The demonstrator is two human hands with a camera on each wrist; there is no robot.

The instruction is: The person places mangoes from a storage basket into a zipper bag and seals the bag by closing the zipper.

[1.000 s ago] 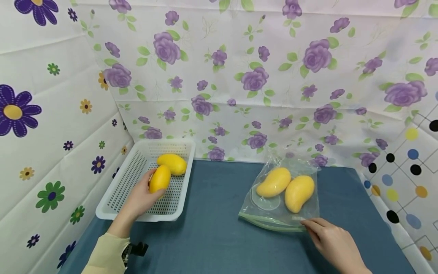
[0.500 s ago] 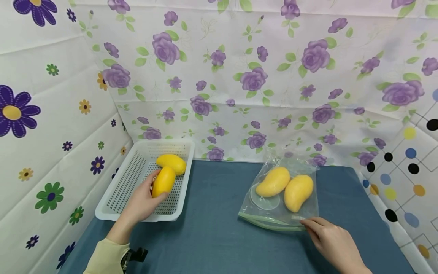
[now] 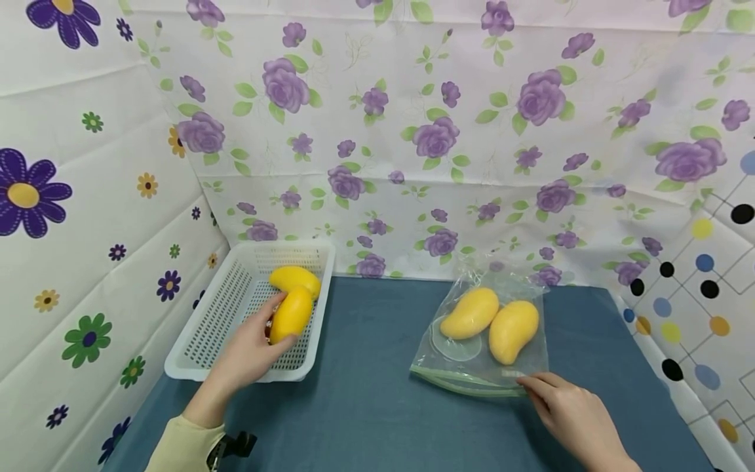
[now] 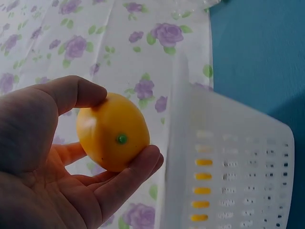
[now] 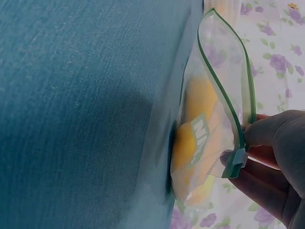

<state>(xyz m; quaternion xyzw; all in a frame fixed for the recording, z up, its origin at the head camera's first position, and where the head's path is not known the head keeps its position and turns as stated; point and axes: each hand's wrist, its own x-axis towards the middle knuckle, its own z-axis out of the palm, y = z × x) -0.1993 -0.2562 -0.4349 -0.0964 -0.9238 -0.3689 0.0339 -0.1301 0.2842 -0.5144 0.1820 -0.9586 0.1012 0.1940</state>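
The person's L hand point(image 3: 250, 344) is about half curled, thumb one side & fingers the other, holding a yellow mango point(image 3: 293, 313); its green stem nub point(image 4: 122, 139) shows fm the wrist cam. That mango is up over the R half of a white perforated basket point(image 3: 219, 298), apart fm the rim in the wrist view. A 2nd mango point(image 3: 295, 277) lies in the basket, towards the back; can't tell if the 2 touch.

Over on the other side, the R hand point(image 3: 569, 406) has thumb & fingers together, pinching the nr R corner of a clear zip bag point(image 3: 472, 366), by its small white slider point(image 5: 239, 156). Bag lies on the blue tablecloth point(image 3: 377, 354), green-edged mouth gaping towards the person. Inside, side by side: a plumper-looking left mango point(image 3: 470, 313) & a right mango point(image 3: 514, 332), touching or v. nearly. The L arm has a pale yellow sleeve point(image 3: 185, 446). Behind everything hangs a white cloth w/ purple roses point(image 3: 436, 137).
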